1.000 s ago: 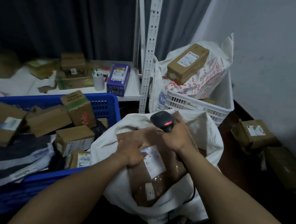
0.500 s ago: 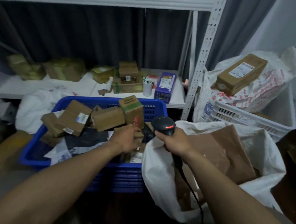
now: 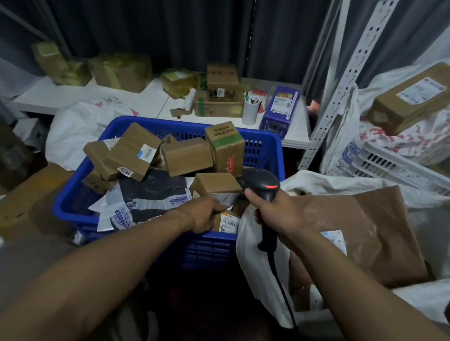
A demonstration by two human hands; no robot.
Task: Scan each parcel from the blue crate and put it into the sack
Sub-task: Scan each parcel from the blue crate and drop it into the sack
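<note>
Dark curtain at back, white shelf w/ more boxes beyond both hands. Blue crate sits right in front of left hand. Sack gapes open just right of right hand.

Left hand is inside crate, fingers curled onto near labelled edge of small carton; looks like a grab starting. Right hand is wrapped round barcode scanner handle, scanner head w/ red light just above that carton.

Progress: early-ish, I'd judge. 1 brown flat parcel shows in sack; anything under it is hidden. Crate holds at least 6 cardboard boxes + approx 2 grey poly mailers, so most scanning is left. Counts: 1 scanner, 1 crate, 1 sack, plus 1 white basket w/ a bagged load far right.
</note>
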